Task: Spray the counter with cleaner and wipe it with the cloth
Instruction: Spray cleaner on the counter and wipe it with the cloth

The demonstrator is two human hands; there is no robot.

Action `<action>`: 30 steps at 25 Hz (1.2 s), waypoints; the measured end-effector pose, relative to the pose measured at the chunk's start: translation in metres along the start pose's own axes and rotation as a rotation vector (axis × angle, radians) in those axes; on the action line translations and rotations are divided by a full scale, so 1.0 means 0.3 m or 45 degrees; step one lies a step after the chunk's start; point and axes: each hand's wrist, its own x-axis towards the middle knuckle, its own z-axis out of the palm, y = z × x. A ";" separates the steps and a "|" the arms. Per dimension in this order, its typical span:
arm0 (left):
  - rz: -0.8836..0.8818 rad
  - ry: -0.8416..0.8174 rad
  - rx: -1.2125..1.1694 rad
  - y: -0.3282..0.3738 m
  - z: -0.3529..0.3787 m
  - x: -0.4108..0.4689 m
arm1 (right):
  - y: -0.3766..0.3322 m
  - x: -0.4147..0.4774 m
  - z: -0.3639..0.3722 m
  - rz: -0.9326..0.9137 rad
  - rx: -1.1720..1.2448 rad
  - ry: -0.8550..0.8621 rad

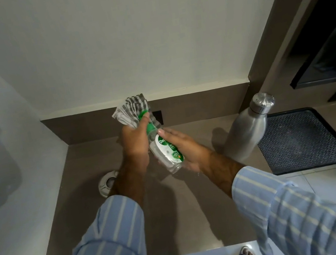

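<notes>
Above the brown counter (178, 215) I hold a clear cleaner bottle (168, 152) with a green top and a green and white label. My right hand (185, 146) wraps its body from the right. My left hand (135, 143) grips the green top and also clutches a grey and white striped cloth (131, 111), bunched above the fingers. The bottle is tilted, its base pointing down toward me. The nozzle is hidden by my left hand and the cloth.
A steel water bottle (246, 131) stands on the counter to the right, beside a black perforated tray (301, 139). A round metal grommet (107, 183) sits in the counter under my left forearm. Walls close the back and left; a dark cabinet rises at right.
</notes>
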 end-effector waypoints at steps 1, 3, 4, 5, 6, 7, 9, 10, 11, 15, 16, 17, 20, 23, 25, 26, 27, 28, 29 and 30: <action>-0.003 0.043 0.057 0.002 0.006 0.005 | 0.004 0.008 0.010 -0.067 -0.044 0.102; 0.056 0.009 0.183 -0.024 0.008 -0.010 | 0.000 0.023 0.022 -0.213 -0.116 0.337; 0.111 -0.050 0.243 -0.052 0.013 -0.032 | -0.006 0.032 0.021 -0.254 -0.089 0.435; 0.191 -0.125 0.311 -0.079 0.019 -0.061 | -0.015 0.038 0.020 -0.284 -0.052 0.481; 0.271 -0.207 0.387 -0.107 0.027 -0.089 | -0.016 0.037 0.024 -0.303 -0.026 0.461; 0.329 -0.266 0.436 -0.128 0.034 -0.103 | -0.009 0.035 0.028 -0.309 -0.018 0.398; 0.318 -0.226 0.456 -0.123 0.046 -0.075 | 0.008 0.020 0.029 -0.262 -0.148 0.281; 0.235 -0.144 0.468 -0.110 0.051 -0.050 | 0.012 0.009 0.028 -0.244 -0.300 0.235; 0.123 -0.071 0.473 -0.091 0.054 -0.023 | 0.014 -0.002 0.021 -0.239 -0.496 0.198; 0.153 -0.273 0.426 -0.116 0.080 -0.038 | -0.059 0.005 -0.009 -0.330 -0.936 0.257; 0.229 -0.256 0.516 -0.148 0.072 -0.048 | -0.082 0.015 -0.035 -0.332 -0.979 0.323; 0.289 -0.146 0.629 -0.190 0.047 -0.045 | -0.097 0.023 -0.070 -0.326 -1.024 0.398; 0.269 0.136 0.887 -0.375 -0.065 -0.030 | -0.071 0.050 -0.206 -0.273 -1.122 0.591; 0.205 0.121 1.552 -0.620 -0.095 -0.117 | -0.014 0.089 -0.315 -0.354 -1.103 0.692; 0.167 0.051 1.841 -0.713 -0.042 -0.113 | 0.002 0.121 -0.352 -0.430 -1.063 0.731; 0.162 0.050 1.887 -0.727 0.003 -0.069 | 0.004 0.134 -0.364 -0.467 -1.065 0.744; 0.152 0.026 1.868 -0.720 0.051 -0.011 | 0.005 0.137 -0.375 -0.495 -1.074 0.751; 0.162 -0.061 1.836 -0.710 0.098 0.049 | 0.009 0.137 -0.385 -0.518 -1.085 0.755; 0.232 -0.174 1.842 -0.706 0.143 0.096 | 0.007 0.132 -0.389 -0.539 -1.106 0.763; 0.341 -0.288 1.864 -0.711 0.183 0.116 | 0.008 0.129 -0.394 -0.552 -1.126 0.767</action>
